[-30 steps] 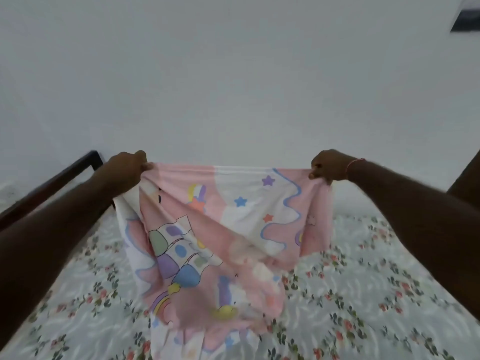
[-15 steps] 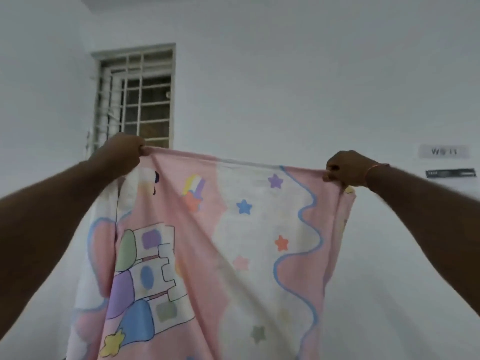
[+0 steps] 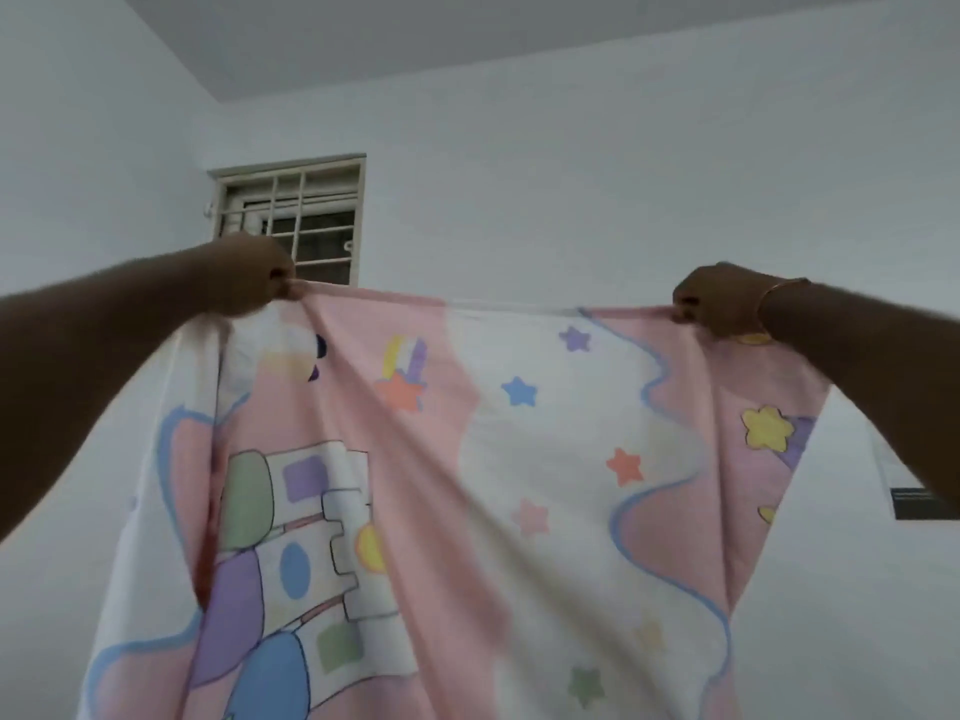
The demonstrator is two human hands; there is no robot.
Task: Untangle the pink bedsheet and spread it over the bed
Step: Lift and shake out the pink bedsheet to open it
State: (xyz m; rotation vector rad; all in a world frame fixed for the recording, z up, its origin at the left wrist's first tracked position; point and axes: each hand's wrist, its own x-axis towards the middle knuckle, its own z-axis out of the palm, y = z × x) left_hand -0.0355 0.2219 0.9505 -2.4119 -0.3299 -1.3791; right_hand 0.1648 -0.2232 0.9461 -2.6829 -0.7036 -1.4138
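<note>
While both arms reach forward and up, the pink bedsheet [image 3: 467, 511] hangs in the air between them, held by its top edge in front of a pale wall [image 3: 623, 174]. The left grip [image 3: 249, 275], a bare hand, is curled tight on that edge near the sheet's left end. Cloth is bunched under the fist, and folds run down and to the right from it. The right grip [image 3: 719, 298], also a bare hand, is clamped on the same edge toward the right end, fingers curled round a pinch of fabric. A thin bangle [image 3: 782, 291] sits on that wrist.

Between the two the top edge is pulled nearly straight and level. Below it the sheet falls as a broad panel that runs out past the bottom of the view, so its lower end cannot be seen. Its right side slants in toward the middle as it goes down.

The print shows a castle [image 3: 301, 537] in white, purple, green and blue at lower left. A white band edged with a wavy blue line carries small stars, among them a blue star [image 3: 519, 391] and an orange star [image 3: 623, 466]. A yellow star [image 3: 768, 428] lies on the pink at right.

Behind the left grip a barred window [image 3: 311, 215] sits high in the wall, below the grey ceiling [image 3: 467, 33]. A small dark plate [image 3: 922, 504] is fixed to the wall under the right forearm.
</note>
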